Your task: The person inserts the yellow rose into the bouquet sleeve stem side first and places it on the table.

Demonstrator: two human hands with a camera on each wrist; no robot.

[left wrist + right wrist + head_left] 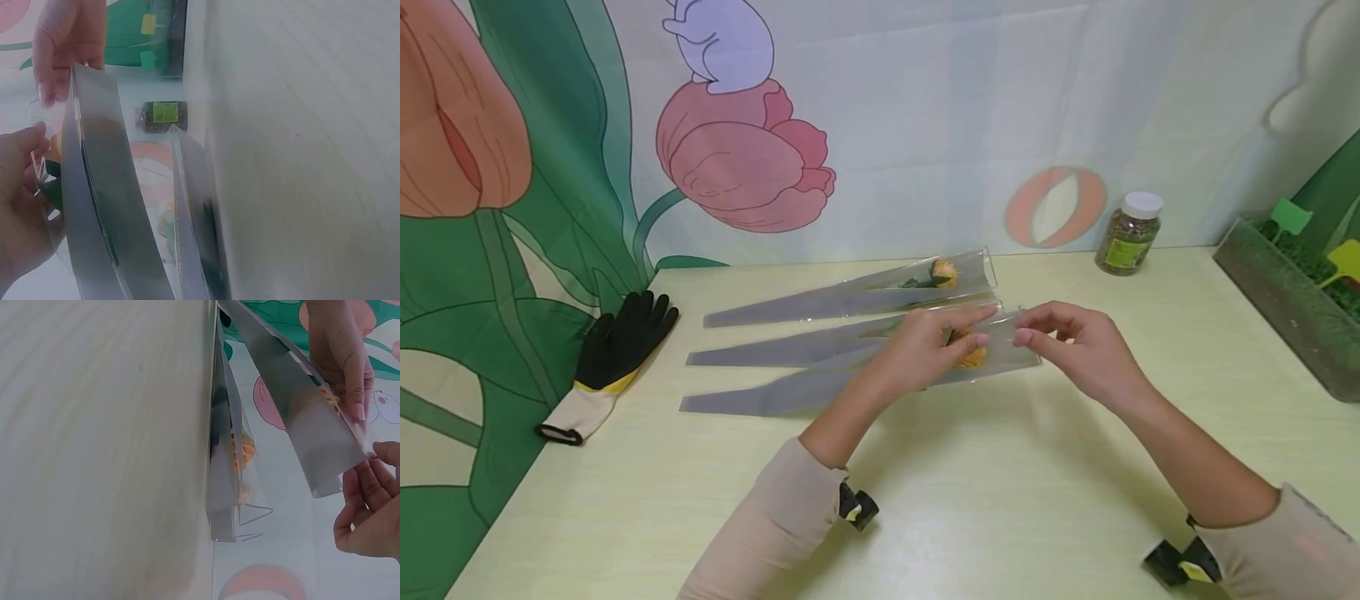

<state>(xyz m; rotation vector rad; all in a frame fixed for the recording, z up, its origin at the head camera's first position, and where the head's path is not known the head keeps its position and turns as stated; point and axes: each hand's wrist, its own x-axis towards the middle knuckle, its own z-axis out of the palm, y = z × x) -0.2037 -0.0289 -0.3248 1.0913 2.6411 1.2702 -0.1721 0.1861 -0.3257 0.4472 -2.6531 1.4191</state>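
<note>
Both hands are at the wide mouth of the front flower sleeve (797,392), a clear-fronted, grey-backed wrapper tapering leftward. My left hand (913,354) holds it near the yellow-orange flower (976,358) inside, thumb and index finger toward the opening. With thumb and fingertips, my right hand (1086,350) pinches the clear film at the rim. The wrist views show this sleeve (306,425) raised and tilted above the table. Behind it lie a middle sleeve (775,354), partly hidden by my left hand, and a back sleeve (790,307) with its own flower (945,273).
A black-and-white work glove (617,358) lies at the table's left edge. At the back right stands a white-lidded jar (1127,237). A clear planter box (1285,300) with greenery runs along the right side. A printed curtain (910,125) hangs behind the pale table (985,500).
</note>
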